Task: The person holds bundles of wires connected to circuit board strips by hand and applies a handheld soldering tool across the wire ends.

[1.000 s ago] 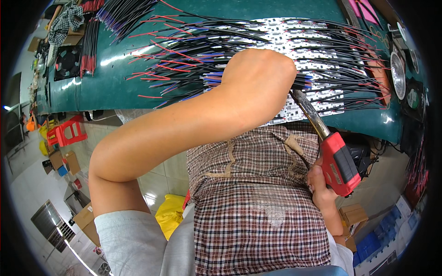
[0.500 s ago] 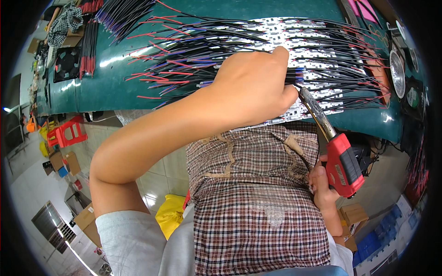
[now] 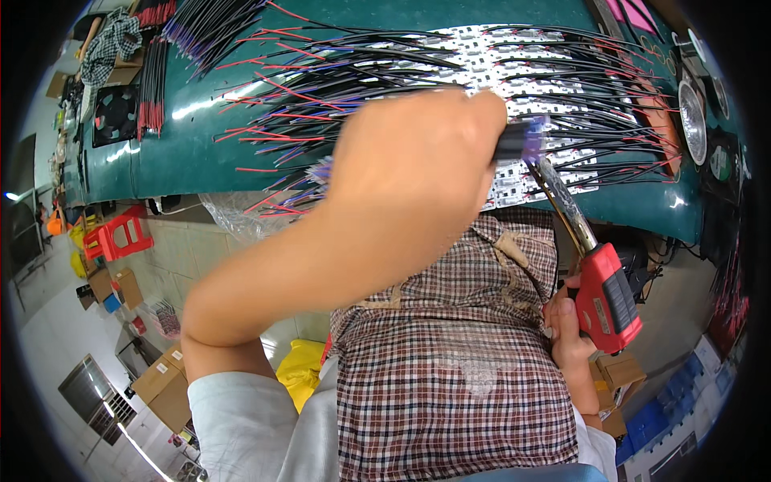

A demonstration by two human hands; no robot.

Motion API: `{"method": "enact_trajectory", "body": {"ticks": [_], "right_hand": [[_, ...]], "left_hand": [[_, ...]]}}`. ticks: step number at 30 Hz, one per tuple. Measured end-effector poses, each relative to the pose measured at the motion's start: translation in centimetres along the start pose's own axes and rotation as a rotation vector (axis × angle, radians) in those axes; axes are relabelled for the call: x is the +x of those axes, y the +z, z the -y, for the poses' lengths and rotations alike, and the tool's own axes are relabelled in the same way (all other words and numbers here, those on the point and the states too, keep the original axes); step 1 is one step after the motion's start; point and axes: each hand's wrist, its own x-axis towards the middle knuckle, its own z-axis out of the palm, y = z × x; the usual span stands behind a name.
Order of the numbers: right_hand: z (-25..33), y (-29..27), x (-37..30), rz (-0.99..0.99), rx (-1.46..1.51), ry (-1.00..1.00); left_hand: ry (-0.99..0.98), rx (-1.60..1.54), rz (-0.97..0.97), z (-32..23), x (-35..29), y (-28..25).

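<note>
My left hand [image 3: 426, 153], smeared by motion, is closed above the white circuit boards [image 3: 474, 56]. From its fingers juts a black cable [image 3: 507, 143] with a bluish-purple end, also blurred. My right hand [image 3: 569, 325] grips a red and black soldering gun [image 3: 608, 301] at the right of my lap. Its long metal barrel [image 3: 569, 201] slants up to the boards, with the tip just below the cable's end. Whether tip and cable touch I cannot tell. Black wires [image 3: 562, 78] with red ends fan out from the boards to the right, and black cables [image 3: 297, 88] to the left.
The boards lie along the near edge of a green table [image 3: 193, 161]. More cables [image 3: 209, 36] are bundled at the far left, beside a black fan [image 3: 116, 114]. A metal dish [image 3: 691, 120] stands at the right edge. A red stool [image 3: 119, 233] is on the floor at left.
My left hand has swung toward me and slightly left, and the cable's bluish end now shows larger and blurred. The soldering gun has shifted slightly down and right.
</note>
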Motion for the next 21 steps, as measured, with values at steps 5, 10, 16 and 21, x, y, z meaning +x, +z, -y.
{"method": "enact_trajectory", "body": {"ticks": [5,10,16,21], "right_hand": [[-0.5,-0.5,-0.4,0.076,-0.068,0.027],[-1.0,-0.4,-0.5,0.089,-0.157,0.010],[-2.1,-0.8,-0.2,0.129,-0.227,-0.023],[-2.3,-0.8,-0.2,0.136,-0.262,-0.066]], "left_hand": [[-0.206,-0.078,0.098,-0.1,-1.5,3.0],[-0.216,-0.012,0.064,0.2,-1.8,4.4],[-0.211,-0.012,0.030,0.3,-1.6,4.8],[-0.187,0.002,0.020,0.1,-1.5,4.9]]}}
